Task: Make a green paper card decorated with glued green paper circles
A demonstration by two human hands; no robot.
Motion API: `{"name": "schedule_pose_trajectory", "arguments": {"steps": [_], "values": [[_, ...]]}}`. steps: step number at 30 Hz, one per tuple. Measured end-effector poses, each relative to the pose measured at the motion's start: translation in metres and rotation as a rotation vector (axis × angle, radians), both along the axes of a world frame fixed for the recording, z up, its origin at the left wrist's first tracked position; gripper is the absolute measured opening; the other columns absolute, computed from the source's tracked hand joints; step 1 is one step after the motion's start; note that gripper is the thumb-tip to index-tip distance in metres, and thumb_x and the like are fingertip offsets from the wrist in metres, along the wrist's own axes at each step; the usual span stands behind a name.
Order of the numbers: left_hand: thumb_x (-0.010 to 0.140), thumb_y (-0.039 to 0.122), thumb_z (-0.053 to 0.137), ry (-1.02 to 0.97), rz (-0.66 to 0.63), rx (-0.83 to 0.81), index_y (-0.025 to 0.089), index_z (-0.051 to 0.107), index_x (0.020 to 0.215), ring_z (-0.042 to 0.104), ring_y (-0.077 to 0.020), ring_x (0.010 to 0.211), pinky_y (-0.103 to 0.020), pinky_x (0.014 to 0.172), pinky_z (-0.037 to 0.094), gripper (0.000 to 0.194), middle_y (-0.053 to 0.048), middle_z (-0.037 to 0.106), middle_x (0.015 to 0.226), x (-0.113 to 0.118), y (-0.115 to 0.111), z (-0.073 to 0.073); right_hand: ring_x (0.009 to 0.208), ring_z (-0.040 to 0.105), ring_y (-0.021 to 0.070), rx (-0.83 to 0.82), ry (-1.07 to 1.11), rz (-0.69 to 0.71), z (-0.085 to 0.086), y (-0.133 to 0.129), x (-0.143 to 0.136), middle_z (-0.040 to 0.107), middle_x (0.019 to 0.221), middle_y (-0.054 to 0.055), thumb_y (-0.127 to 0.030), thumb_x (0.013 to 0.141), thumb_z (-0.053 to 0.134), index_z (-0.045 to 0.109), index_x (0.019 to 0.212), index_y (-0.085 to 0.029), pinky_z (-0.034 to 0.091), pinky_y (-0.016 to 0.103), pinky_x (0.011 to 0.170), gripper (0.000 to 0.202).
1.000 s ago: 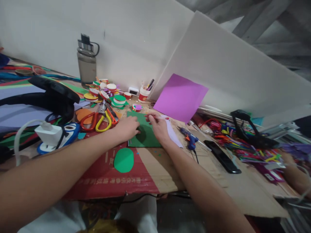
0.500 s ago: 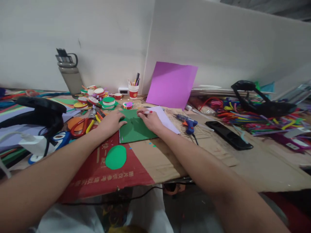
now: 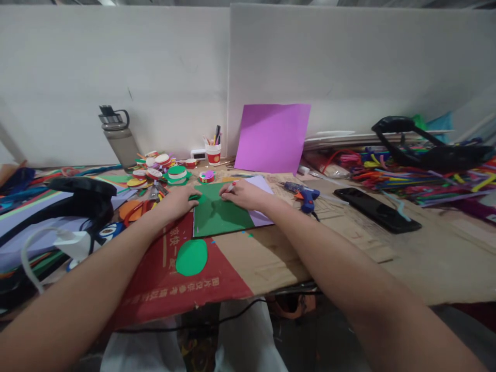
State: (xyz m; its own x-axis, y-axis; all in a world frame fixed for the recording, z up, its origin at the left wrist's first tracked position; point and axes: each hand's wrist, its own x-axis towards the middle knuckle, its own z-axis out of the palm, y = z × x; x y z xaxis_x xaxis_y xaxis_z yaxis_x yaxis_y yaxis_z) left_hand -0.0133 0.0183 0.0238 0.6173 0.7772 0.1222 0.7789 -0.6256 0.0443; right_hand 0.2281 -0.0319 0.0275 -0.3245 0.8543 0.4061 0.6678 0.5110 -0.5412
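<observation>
A dark green sheet [image 3: 220,219] lies on the cardboard, partly over a lilac sheet [image 3: 260,217]. At its upper left edge rests my left hand [image 3: 179,201], fingers apart, pressing on the sheet beside a small green piece. My right hand [image 3: 242,195] is closed round a slim pen with a red part [image 3: 232,186], over the upper middle of the green sheet; the pen's tip is too small to make out. A bright green oval [image 3: 191,257] lies nearer me on the red cardboard [image 3: 155,274].
A blue glue gun [image 3: 309,199] and a black phone [image 3: 375,209] lie to the right. Behind are a magenta sheet [image 3: 272,138], a paper cup with pens [image 3: 213,154], a bottle [image 3: 120,144] and several small paper pieces. Colourful craft strips lie at the far right.
The camera view has tilted and shifted. My right hand now shows the pen more upright over the green sheet; my left hand stays at the sheet's left edge.
</observation>
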Motion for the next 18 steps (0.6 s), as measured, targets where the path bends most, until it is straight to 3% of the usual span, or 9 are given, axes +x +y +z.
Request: {"name": "schedule_pose_trajectory", "arguments": {"steps": [4,10,18], "values": [[0.085,0.033,0.053,-0.032,-0.002,0.037,0.019,0.07,0.108,0.063,-0.0241,0.103,-0.033,0.091,0.047,0.032,-0.008,0.07,0.114,0.007,-0.001,0.001,0.066,0.059,0.013,-0.047,-0.103,0.148,0.007,-0.001,0.003,0.071,0.073,-0.002,-0.017,0.081,0.058,0.072,0.075,-0.023,0.043,0.023,0.07,0.017],[0.089,0.034,0.048,-0.071,0.001,0.058,0.019,0.071,0.104,0.062,-0.0234,0.104,-0.034,0.092,0.046,0.031,-0.006,0.071,0.112,0.015,0.008,-0.004,0.062,0.058,0.0129,-0.109,-0.063,0.151,0.009,-0.001,0.003,0.069,0.069,-0.002,-0.016,0.082,0.053,0.071,0.075,-0.024,0.043,0.024,0.066,0.021],[0.089,0.03,0.049,-0.072,-0.019,0.068,0.019,0.072,0.104,0.061,-0.024,0.105,-0.035,0.095,0.045,0.03,-0.007,0.07,0.113,0.019,0.009,-0.004,0.066,0.058,0.0147,-0.07,-0.046,0.167,0.011,-0.001,0.003,0.07,0.071,0.0,-0.013,0.077,0.058,0.07,0.07,-0.023,0.043,0.026,0.068,0.017]]}}
